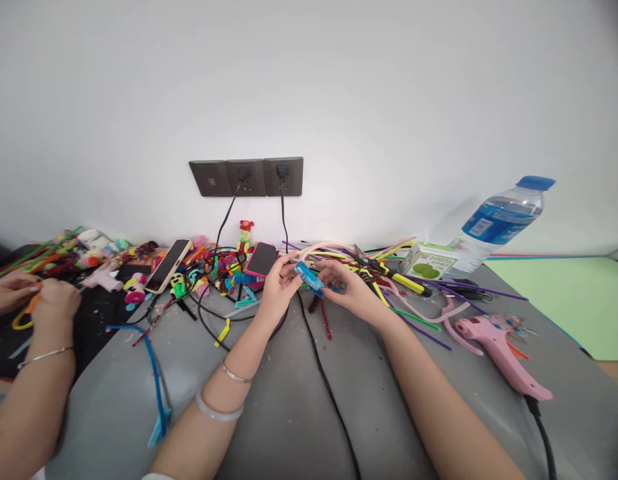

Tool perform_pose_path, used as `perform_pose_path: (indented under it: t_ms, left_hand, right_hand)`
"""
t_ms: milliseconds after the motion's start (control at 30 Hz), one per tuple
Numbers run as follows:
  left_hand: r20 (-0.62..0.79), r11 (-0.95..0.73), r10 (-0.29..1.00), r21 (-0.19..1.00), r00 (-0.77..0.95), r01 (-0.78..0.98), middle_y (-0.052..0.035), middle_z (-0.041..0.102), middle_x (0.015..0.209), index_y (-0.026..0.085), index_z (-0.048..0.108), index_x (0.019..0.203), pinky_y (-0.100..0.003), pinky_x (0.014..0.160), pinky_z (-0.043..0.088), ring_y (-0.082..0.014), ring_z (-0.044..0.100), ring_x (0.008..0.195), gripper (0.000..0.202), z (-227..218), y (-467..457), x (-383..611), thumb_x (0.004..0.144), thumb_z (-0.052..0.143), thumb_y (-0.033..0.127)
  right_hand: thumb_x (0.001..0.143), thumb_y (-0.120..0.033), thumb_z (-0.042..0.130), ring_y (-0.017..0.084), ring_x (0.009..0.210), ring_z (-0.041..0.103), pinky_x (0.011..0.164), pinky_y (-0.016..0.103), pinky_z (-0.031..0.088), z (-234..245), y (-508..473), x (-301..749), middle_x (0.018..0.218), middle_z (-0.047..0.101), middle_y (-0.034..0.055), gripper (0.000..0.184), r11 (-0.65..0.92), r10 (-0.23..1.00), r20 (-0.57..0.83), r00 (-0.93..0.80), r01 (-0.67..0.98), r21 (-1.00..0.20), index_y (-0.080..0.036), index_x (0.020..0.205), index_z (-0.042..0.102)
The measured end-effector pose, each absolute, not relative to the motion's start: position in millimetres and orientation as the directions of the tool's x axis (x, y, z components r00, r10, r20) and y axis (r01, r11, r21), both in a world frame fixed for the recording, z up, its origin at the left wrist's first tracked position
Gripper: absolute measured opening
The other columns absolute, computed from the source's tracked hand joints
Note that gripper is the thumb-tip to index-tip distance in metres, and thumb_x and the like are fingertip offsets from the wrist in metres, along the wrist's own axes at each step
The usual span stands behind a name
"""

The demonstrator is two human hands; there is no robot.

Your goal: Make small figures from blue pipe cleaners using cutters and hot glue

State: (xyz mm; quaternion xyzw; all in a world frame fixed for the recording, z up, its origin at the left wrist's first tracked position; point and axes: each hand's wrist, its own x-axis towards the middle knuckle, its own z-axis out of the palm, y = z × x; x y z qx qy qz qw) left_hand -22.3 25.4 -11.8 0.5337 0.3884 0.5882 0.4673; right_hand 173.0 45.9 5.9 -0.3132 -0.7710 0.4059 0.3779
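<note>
Above the grey table, a small bright-blue oblong piece (310, 279) is held between my two hands; its exact kind is too small to make out. My left hand (283, 280) pinches its left end with thumb and fingers. On the other end, the fingertips of my right hand (346, 288) close around it. Behind my hands lie pale, yellow and purple pipe cleaners (333, 248) and a phone with a pink edge (261, 259). A dark red pipe cleaner piece (325, 321) rests just below my fingers.
Yellow-handled pliers (409, 283), a green box (429, 261), a tilted bottle (493, 223) and a corded pink glue gun (503, 357) are at right. Black cables (321, 373) cross the table (283, 420). Left, a co-worker's hands (56, 299) work near small fuzzy figures (135, 290) and another phone (169, 265).
</note>
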Motion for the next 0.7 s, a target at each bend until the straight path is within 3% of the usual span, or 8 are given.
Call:
perform_pose_path:
  t_ms: [500,700]
  left_hand:
    - [0.171,-0.162,0.984,0.974,0.043,-0.155,-0.0092,0.074,0.104,0.017,0.07,0.102,-0.035,0.089,0.053,-0.0232,0.068,0.1,0.035,-11.6,24.0,-16.5,0.075,0.077,0.039]
    - [0.149,-0.152,0.988,0.963,-0.027,-0.224,-0.0054,0.073,0.097,0.017,0.069,0.095,-0.031,0.089,0.05,-0.0197,0.066,0.095,0.035,-4.9,21.9,-18.0,0.068,0.083,0.032]
  right_hand:
    - [0.088,-0.028,0.06,0.02,0.091,0.065,0.085,0.038,0.054,7.4,43.3,171.6,0.104,0.064,0.0079,0.047,0.396,0.777,0.267,-0.57,0.114,-0.911,-0.022,0.134,0.05]
    - [0.086,-0.03,0.06,0.018,0.078,0.062,0.072,0.033,0.054,11.9,46.1,198.6,0.096,0.066,0.006,0.044,0.386,0.788,0.111,-0.605,0.346,-0.855,-0.02,0.128,0.055]
